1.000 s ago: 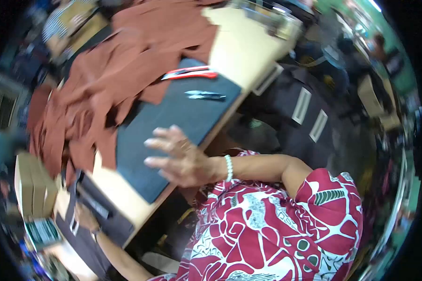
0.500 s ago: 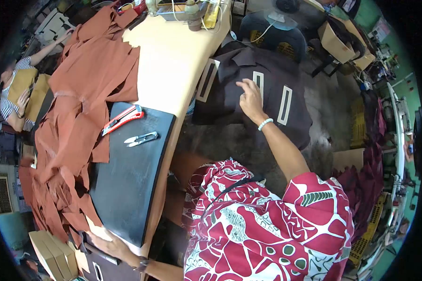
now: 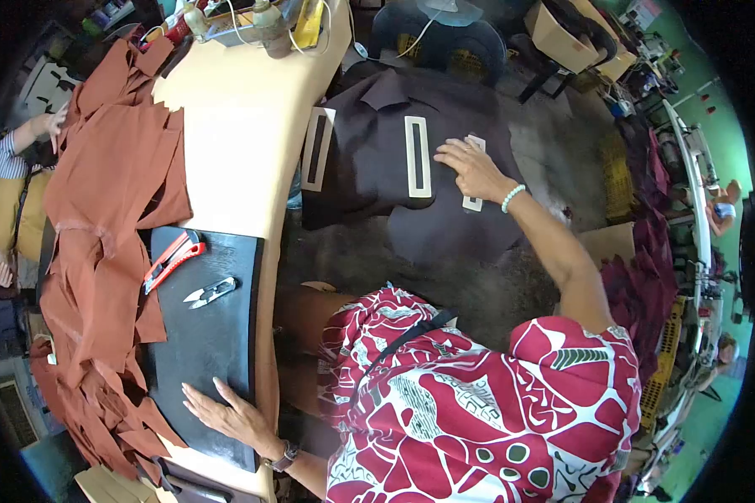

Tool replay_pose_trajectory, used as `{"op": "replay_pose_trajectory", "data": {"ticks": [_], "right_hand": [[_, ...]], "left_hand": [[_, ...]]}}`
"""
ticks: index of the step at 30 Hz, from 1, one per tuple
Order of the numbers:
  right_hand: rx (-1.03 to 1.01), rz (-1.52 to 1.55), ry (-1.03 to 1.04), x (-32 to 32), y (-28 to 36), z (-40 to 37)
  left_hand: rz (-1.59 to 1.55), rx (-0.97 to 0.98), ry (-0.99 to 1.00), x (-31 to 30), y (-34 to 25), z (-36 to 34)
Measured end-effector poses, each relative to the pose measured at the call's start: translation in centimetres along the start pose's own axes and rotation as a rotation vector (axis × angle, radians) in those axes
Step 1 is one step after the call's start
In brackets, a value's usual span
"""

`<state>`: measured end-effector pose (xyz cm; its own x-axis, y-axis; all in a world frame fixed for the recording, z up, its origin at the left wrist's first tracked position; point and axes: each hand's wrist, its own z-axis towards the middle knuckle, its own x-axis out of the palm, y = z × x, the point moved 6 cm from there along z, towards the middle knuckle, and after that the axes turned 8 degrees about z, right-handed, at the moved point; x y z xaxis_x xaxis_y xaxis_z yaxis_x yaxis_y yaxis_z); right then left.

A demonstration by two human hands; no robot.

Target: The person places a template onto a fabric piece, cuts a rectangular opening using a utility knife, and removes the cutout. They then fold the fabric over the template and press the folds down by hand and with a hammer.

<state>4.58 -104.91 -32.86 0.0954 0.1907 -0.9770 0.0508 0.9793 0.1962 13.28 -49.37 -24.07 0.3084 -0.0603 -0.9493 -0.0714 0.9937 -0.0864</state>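
Note:
My right hand (image 3: 476, 173), with a beaded bracelet, is over a pale narrow rectangular frame (image 3: 473, 201) lying on dark brown sheet material (image 3: 449, 235). Its fingers reach across the frame's upper part, loosely bent. Two similar frames lie to the left: a middle frame (image 3: 423, 180) and another by the table edge (image 3: 310, 176). My left hand (image 3: 229, 416), wearing a watch, rests flat with fingers spread on a black board (image 3: 201, 344). On that board, above this hand, are a red utility knife (image 3: 174, 258) and small thread snips (image 3: 211, 292).
Reddish-brown cut pieces (image 3: 109, 243) pile along the left of the pale table (image 3: 235, 109). Bottles and a yellow item (image 3: 309, 23) stand at its far end. Another person (image 3: 13, 193) is beyond the pile. A cardboard box (image 3: 558, 40) and dark maroon material (image 3: 642, 285) are at right.
The view has shifted. My right hand has gone from the middle frame to the right-hand one. My left hand has moved from dark items at the near table end onto the black board.

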Motion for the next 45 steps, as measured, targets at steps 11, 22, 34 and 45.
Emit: {"op": "replay_pose_trajectory", "data": {"ticks": [11, 22, 34, 45], "right_hand": [[-0.325, -0.118, 0.557, 2.6, 1.7, 2.0], [0.057, -0.720, 1.177, 0.6, -3.5, -13.0], [-0.727, 0.516, 1.074, -5.9, 34.1, 1.1], [-1.001, 0.654, 0.794, -12.2, 41.3, 6.5]], "left_hand": [[-0.015, 0.005, -0.016, 1.3, 3.3, 0.0], [0.006, 0.043, -0.043, 1.2, 3.3, 0.2], [-1.018, 0.698, 0.410, -5.2, -8.6, -2.6], [-1.073, 0.574, 0.480, -6.7, 1.3, -1.8]]}}
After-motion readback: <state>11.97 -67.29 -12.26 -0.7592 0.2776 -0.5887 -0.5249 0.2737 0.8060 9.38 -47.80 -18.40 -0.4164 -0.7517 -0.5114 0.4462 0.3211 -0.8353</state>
